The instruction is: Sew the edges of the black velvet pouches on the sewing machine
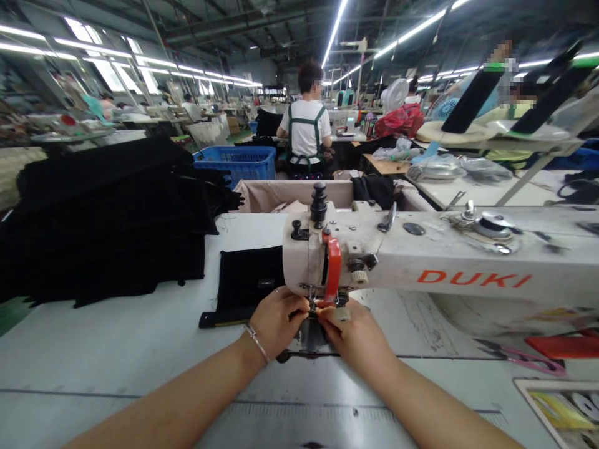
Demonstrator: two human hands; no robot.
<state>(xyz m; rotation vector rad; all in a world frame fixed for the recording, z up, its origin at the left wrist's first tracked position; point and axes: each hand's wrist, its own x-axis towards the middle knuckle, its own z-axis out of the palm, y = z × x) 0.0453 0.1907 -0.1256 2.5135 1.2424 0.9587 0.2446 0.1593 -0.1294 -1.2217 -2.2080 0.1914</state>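
Both grips pinch small black fabric under the needle of the cream DUKI sewing machine: left hand and right hand meet on the white bench. Best keep fingertips beside the red guard, feeding evenly.

Both hands meet under the sewing machine head: left hand and right hand pinch black fabric at the needle. A black fabric stack lies far left on the counter.
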